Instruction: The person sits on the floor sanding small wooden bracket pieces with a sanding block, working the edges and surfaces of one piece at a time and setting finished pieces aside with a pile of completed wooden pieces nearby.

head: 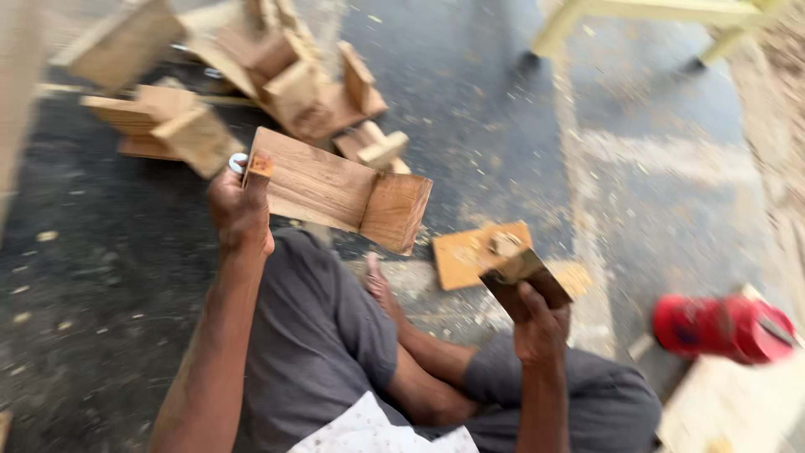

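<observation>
Head view | my left hand (239, 210) closed around the end of an L-shaped wooden piece (340, 191), raised above my knee | my right hand (537, 323) wrapped on a small wooden block (520, 270) | wood pile (277, 75) beyond on floor | red container (721, 327), contents unclear.

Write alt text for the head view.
A seated person's left hand holds up a wooden board piece, while the right hand grips a small dark wooden block. More wooden pieces lie on the dusty dark floor.
</observation>
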